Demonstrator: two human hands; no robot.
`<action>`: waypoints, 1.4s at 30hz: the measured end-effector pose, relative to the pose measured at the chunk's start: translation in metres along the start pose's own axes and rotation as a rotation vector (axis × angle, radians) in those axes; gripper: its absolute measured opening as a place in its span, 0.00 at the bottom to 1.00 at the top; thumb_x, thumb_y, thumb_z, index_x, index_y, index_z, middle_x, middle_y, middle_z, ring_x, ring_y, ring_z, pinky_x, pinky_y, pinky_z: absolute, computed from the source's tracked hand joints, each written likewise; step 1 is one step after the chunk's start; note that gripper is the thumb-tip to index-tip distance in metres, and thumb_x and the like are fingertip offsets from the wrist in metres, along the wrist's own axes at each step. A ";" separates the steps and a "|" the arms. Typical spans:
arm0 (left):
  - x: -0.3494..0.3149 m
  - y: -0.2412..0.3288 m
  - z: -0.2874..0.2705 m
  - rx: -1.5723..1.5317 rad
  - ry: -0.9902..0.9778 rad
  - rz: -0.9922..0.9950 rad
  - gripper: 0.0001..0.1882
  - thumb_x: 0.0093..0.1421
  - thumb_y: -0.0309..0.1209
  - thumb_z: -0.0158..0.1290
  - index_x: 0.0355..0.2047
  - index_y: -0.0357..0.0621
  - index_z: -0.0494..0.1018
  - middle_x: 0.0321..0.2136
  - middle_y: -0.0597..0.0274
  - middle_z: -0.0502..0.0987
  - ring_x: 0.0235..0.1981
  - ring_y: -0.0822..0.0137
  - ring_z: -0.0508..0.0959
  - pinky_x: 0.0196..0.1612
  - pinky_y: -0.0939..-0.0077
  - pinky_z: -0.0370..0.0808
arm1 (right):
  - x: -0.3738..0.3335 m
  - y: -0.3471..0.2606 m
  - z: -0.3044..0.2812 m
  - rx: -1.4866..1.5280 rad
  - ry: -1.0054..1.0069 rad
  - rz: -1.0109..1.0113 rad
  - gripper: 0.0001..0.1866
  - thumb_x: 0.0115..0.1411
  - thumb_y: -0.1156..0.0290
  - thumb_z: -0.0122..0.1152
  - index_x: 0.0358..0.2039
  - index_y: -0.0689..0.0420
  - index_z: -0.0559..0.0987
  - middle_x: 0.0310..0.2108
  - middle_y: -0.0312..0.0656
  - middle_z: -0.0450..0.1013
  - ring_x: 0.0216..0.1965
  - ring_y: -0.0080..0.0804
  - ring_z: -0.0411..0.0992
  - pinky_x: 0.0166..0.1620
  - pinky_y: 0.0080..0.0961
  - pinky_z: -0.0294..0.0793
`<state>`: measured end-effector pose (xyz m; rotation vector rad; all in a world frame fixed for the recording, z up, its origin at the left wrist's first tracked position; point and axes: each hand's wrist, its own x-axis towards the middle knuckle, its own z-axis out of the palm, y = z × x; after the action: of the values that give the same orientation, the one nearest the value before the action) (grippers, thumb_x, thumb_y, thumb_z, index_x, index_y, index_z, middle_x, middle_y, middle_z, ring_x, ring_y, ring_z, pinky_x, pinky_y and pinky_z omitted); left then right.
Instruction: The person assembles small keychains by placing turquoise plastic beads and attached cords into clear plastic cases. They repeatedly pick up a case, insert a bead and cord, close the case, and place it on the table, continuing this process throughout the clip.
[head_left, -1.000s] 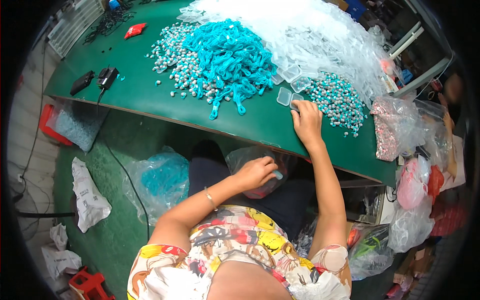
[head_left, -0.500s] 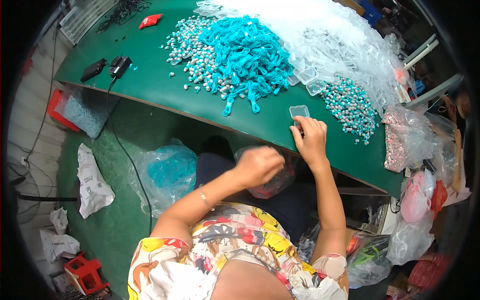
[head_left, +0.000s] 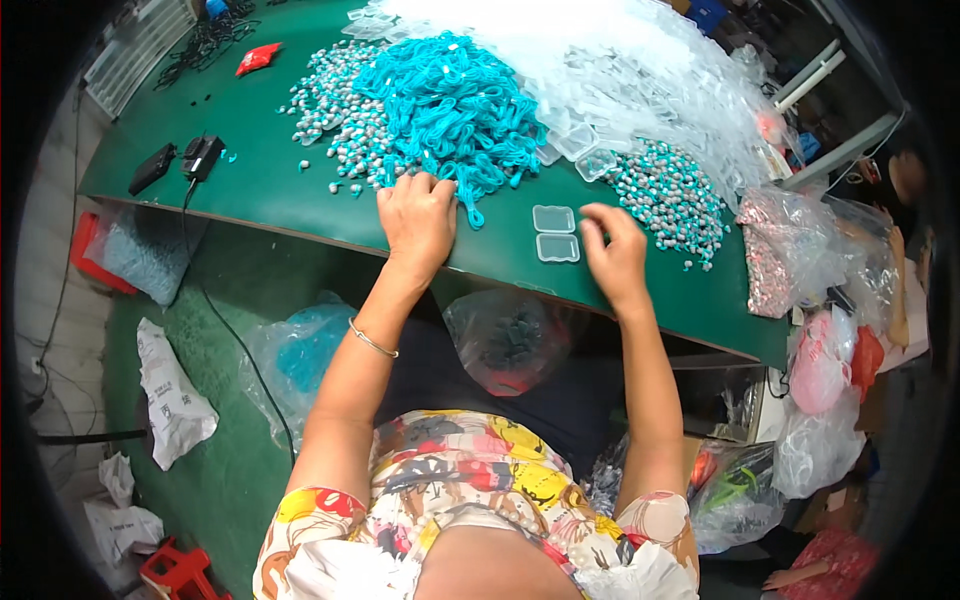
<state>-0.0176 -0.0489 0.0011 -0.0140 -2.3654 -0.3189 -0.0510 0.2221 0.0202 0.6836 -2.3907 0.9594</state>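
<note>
An open clear plastic case lies on the green table near its front edge, its two halves spread flat. My left hand reaches to the near edge of a heap of turquoise cord loops, fingers curled down. What its fingertips grip is hidden. Beside that heap lie many small grey-and-turquoise plugs. My right hand hovers just right of the case, thumb and fingers apart, nothing visible in them. A second pile of small grey-and-turquoise plugs sits beyond it.
Clear plastic cases form a large heap at the back right. A bag of pinkish pieces hangs by the table's right end. Black adapters with a trailing cable and a red packet are at left. Plastic bags stand below the edge.
My left hand has moved forward from in front of the table to the cord heap. My right hand has come off the case, which now lies spread open. The view has shifted slightly.
</note>
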 end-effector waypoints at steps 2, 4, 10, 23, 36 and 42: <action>-0.002 0.005 0.002 -0.009 -0.005 0.021 0.06 0.50 0.32 0.64 0.29 0.51 0.79 0.29 0.67 0.77 0.35 0.61 0.76 0.36 0.60 0.65 | 0.010 0.035 -0.008 -0.157 0.054 0.055 0.07 0.56 0.73 0.62 0.36 0.54 0.81 0.32 0.42 0.77 0.36 0.42 0.75 0.39 0.39 0.72; -0.002 0.005 0.005 -0.020 0.001 0.032 0.06 0.50 0.31 0.64 0.29 0.51 0.79 0.29 0.67 0.78 0.34 0.61 0.76 0.36 0.61 0.65 | 0.016 0.053 -0.014 -0.371 0.041 0.115 0.08 0.56 0.70 0.63 0.38 0.51 0.81 0.33 0.39 0.77 0.39 0.39 0.75 0.42 0.41 0.69; 0.000 0.002 0.006 -0.030 -0.032 -0.008 0.08 0.51 0.30 0.63 0.33 0.50 0.79 0.29 0.64 0.78 0.34 0.59 0.77 0.37 0.61 0.66 | 0.039 0.069 0.005 -0.615 0.008 0.047 0.13 0.54 0.65 0.68 0.40 0.50 0.81 0.36 0.38 0.75 0.42 0.38 0.73 0.44 0.44 0.63; -0.005 0.001 -0.006 -0.417 -0.026 -0.154 0.08 0.52 0.23 0.61 0.34 0.43 0.79 0.32 0.57 0.79 0.34 0.56 0.79 0.37 0.63 0.74 | 0.039 0.075 0.010 -0.618 -0.033 0.015 0.04 0.53 0.69 0.65 0.30 0.50 0.81 0.30 0.35 0.77 0.39 0.35 0.74 0.46 0.42 0.61; -0.008 0.038 -0.022 -0.881 -0.062 -0.157 0.09 0.54 0.19 0.57 0.36 0.41 0.78 0.34 0.56 0.79 0.30 0.63 0.80 0.29 0.74 0.77 | 0.035 0.073 0.014 -0.545 -0.047 0.035 0.11 0.55 0.68 0.63 0.40 0.50 0.81 0.42 0.39 0.73 0.46 0.41 0.71 0.49 0.45 0.66; -0.018 0.063 -0.014 -0.971 -0.258 -0.146 0.07 0.55 0.21 0.58 0.36 0.39 0.78 0.33 0.56 0.79 0.28 0.63 0.78 0.32 0.71 0.75 | 0.012 0.065 0.006 -0.380 -0.033 -0.040 0.14 0.52 0.68 0.67 0.41 0.50 0.80 0.42 0.37 0.75 0.48 0.40 0.71 0.50 0.42 0.65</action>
<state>0.0115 0.0106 0.0132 -0.3551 -2.2210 -1.5736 -0.1006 0.2553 -0.0091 0.6007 -2.4795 0.4576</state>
